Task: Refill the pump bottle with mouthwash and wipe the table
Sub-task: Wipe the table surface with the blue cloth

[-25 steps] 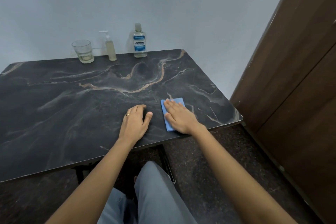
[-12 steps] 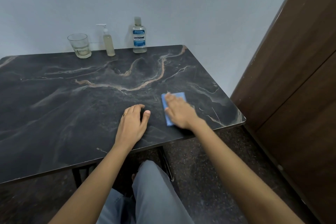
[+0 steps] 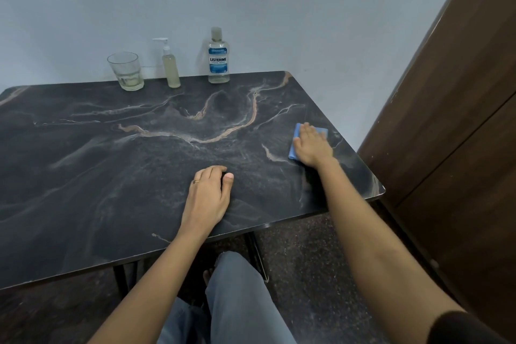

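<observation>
A folded blue cloth [image 3: 295, 142] lies on the dark marble table [image 3: 111, 165] near its right edge. My right hand [image 3: 312, 146] presses flat on the cloth and covers most of it. My left hand [image 3: 208, 195] rests on the table near the front edge, fingers curled, holding nothing. At the back edge stand a small pump bottle [image 3: 171, 65] with pale liquid and a clear mouthwash bottle [image 3: 218, 57] with a blue label, both upright and capped.
A drinking glass [image 3: 126, 71] with a little pale liquid stands left of the pump bottle. A brown wooden door [image 3: 452, 109] is close to the table's right side. A pale wall runs behind the table. My grey-trousered leg [image 3: 237, 301] is below the front edge.
My right hand has slid the blue cloth to the right and farther back, toward the table's right edge. My left hand has stayed in place.
</observation>
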